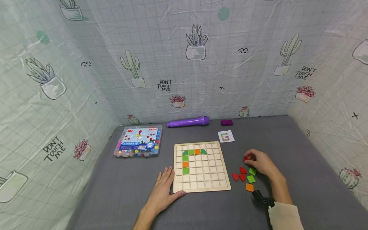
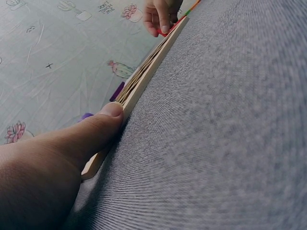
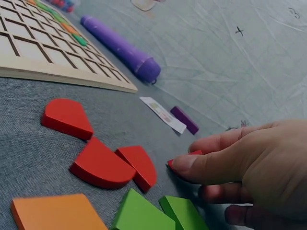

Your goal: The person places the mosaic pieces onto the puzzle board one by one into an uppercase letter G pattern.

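Observation:
My right hand (image 1: 261,162) pinches a red quarter-round tile (image 3: 197,153) between thumb and fingers, right of the wooden grid board (image 1: 202,189). Below that hand lie several loose tiles: red quarter-rounds (image 3: 103,164), green squares (image 1: 251,179) and an orange square (image 1: 249,187). My left hand (image 1: 164,188) rests at the board's lower left corner. Its fingers lie straight along the left edge, and its thumb (image 2: 111,110) touches the front edge. On the board, dark green quarter-rounds (image 1: 203,151), green squares (image 1: 185,171) and orange squares (image 1: 185,164) form a row and a column.
Beyond the board are a purple microphone (image 1: 188,122), a small dark purple block (image 1: 226,122) and a white card (image 1: 226,136) printed with a coloured G shape. A clear plastic case (image 1: 138,141) of colourful beads sits at the back left. Patterned cloth (image 1: 161,64) hangs around the grey table.

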Motion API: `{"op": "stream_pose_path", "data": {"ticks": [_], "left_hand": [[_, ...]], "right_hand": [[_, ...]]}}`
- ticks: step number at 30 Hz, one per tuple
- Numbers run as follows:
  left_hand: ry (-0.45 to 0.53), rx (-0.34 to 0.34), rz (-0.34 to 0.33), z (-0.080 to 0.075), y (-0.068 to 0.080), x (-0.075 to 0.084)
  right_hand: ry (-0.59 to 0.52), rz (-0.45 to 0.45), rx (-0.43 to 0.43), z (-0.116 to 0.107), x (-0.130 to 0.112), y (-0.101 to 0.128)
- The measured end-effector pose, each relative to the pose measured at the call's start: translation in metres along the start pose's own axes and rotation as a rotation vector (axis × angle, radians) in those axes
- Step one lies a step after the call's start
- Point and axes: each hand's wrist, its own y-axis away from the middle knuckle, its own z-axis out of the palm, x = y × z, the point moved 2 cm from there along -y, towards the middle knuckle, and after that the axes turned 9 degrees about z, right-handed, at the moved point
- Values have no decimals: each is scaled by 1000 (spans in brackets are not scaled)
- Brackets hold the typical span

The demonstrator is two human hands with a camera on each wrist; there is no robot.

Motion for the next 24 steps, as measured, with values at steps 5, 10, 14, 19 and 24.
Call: {"op": "stream_pose_path", "data": {"ticks": [5,10,14,19,24], "left_hand": [[0,11,13,0,0,1],[2,16,8,0,0,0],[6,21,8,0,1,1],[13,13,-3,-1,1,0],[7,14,1,0,1,0]], "right_hand": [[14,-11,9,2,-9,-1],[-21,-48,34,6,-20,-3],[-50,-69,45,13,-29,-5],[-79,-102,18,22,-45,-6],[-82,-139,-12,34,-64,-4]]}}
